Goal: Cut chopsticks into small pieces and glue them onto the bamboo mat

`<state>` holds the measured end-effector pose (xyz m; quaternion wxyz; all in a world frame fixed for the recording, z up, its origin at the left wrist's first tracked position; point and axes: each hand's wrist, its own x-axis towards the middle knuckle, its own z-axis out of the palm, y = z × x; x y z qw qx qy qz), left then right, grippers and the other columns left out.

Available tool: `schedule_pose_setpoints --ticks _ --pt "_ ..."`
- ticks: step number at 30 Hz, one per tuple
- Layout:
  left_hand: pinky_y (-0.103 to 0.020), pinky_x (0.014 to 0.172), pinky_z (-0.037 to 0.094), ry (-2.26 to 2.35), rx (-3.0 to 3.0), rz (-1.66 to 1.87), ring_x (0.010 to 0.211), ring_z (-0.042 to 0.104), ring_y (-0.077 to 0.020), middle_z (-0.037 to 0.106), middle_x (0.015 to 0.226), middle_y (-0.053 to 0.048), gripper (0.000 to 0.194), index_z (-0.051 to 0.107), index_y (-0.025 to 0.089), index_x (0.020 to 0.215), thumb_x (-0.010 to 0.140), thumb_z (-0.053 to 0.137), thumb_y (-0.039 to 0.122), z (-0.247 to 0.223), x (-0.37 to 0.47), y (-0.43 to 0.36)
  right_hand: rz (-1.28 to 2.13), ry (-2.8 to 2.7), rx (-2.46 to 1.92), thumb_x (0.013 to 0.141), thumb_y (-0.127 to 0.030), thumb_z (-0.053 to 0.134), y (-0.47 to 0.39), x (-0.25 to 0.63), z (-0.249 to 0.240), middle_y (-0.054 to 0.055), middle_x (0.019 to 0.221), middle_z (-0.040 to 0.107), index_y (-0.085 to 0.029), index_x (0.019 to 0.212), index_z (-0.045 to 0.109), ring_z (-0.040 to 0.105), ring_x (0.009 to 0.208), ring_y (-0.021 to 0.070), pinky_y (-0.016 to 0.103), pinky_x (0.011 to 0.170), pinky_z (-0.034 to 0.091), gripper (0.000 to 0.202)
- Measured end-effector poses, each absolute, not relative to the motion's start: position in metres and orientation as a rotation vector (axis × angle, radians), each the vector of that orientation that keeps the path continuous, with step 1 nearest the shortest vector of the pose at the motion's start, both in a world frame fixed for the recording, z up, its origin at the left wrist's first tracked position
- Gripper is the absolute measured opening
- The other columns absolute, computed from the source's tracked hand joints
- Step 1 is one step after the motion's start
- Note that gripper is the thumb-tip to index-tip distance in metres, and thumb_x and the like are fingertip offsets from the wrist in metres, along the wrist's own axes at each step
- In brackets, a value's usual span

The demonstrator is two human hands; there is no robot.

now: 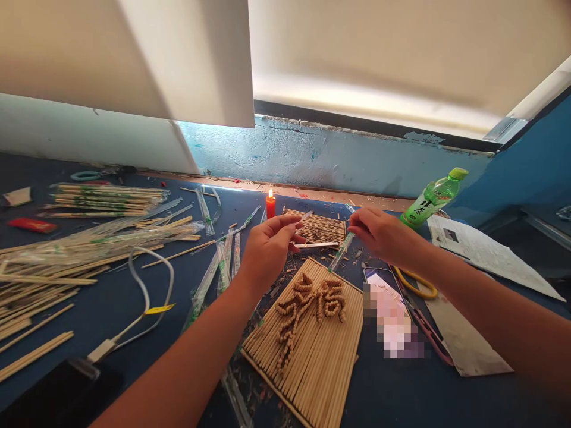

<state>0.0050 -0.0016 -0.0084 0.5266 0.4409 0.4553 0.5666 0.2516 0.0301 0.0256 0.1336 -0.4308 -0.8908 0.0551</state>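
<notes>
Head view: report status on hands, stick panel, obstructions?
Left hand holding pale stick. Right hand raised, grip unclear. Stick panel lying flat, beadlike pieces on top. Lit candle close beyond left hand.

Left hand [269,246], bare; right hand [377,233], bare. Directly behind each: left forearm [191,351], right forearm [477,303], both uncovered, smooth, tapering towards the hand, broadening rearwards.

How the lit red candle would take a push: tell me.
Narrow and upright, the red candle would probably tip easily; being round, it might then roll. With its flame lit, the top wax is likely soft and could spill.
</notes>
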Motion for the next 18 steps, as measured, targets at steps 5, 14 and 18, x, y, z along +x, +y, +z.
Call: schedule_pose_setpoints --ticks 5,14,18 --pt "-0.028 0.062 0.054 1.096 1.054 1.356 0.073 0.069 -0.0166 0.075 0.106 -0.013 0.018 0.075 0.016 0.096 0.083 0.066 0.025 -0.007 0.005 -0.002 0.732 -2.898 -0.928 0.100 -0.019 0.051 0.013 0.243 0.036 0.006 0.098 0.064 -0.019 0.103 0.065 0.060 0.084 0.0164 0.029 0.077 0.047 0.015" --pt "-0.029 0.062 0.054 1.087 1.070 1.347 0.073 0.068 -0.0163 0.074 0.104 -0.012 0.019 0.075 0.015 0.098 0.084 0.066 0.025 -0.008 0.005 -0.003 0.781 -3.049 -0.888 0.098 -0.019 0.056 -0.001 0.233 0.024 0.006 0.100 0.064 -0.023 0.116 0.071 0.061 0.080 0.0154 0.029 0.075 0.047 0.024" --pt "-0.029 0.062 0.054 1.085 1.069 1.348 0.072 0.068 -0.0167 0.074 0.101 -0.012 0.020 0.075 0.015 0.098 0.083 0.066 0.025 -0.008 0.005 -0.002 0.613 -3.145 -0.857 0.098 -0.020 0.055 -0.001 0.229 0.022 0.005 0.094 0.061 -0.023 0.112 0.072 0.058 0.074 0.0148 0.028 0.068 0.044 0.022"
